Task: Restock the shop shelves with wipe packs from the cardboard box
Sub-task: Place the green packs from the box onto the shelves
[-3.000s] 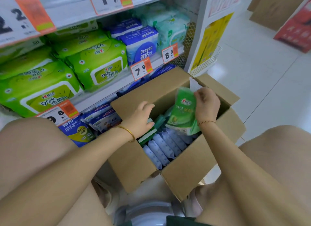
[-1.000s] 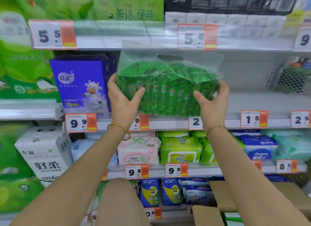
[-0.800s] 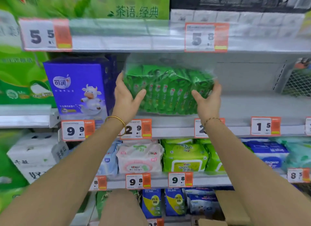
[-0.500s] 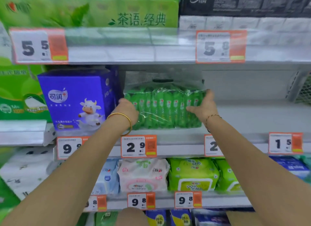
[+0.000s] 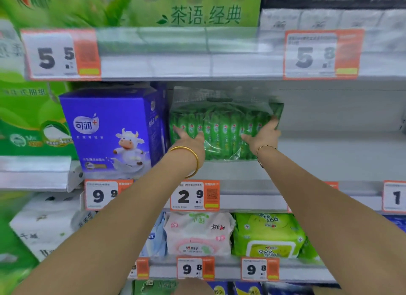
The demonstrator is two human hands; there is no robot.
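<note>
A clear bag of several green wipe packs (image 5: 222, 132) stands on the middle shelf (image 5: 325, 156), right beside a purple carton (image 5: 112, 132). My left hand (image 5: 190, 141) lies on the bag's front left with its fingers straight, pressing against it. My right hand (image 5: 264, 134) holds the bag's right end, thumb on the front and fingers round the side. The cardboard box is out of view.
The shelf to the right of the bag is bare metal. A 2.9 price tag (image 5: 195, 194) hangs under the bag. Below are pink-white (image 5: 198, 235) and green wipe packs (image 5: 267, 235). Green tissue packs (image 5: 153, 7) fill the shelf above.
The bag went from held in the air in front of the shelf to standing deep on it. My left hand slid from its side to its front. The view has moved closer.
</note>
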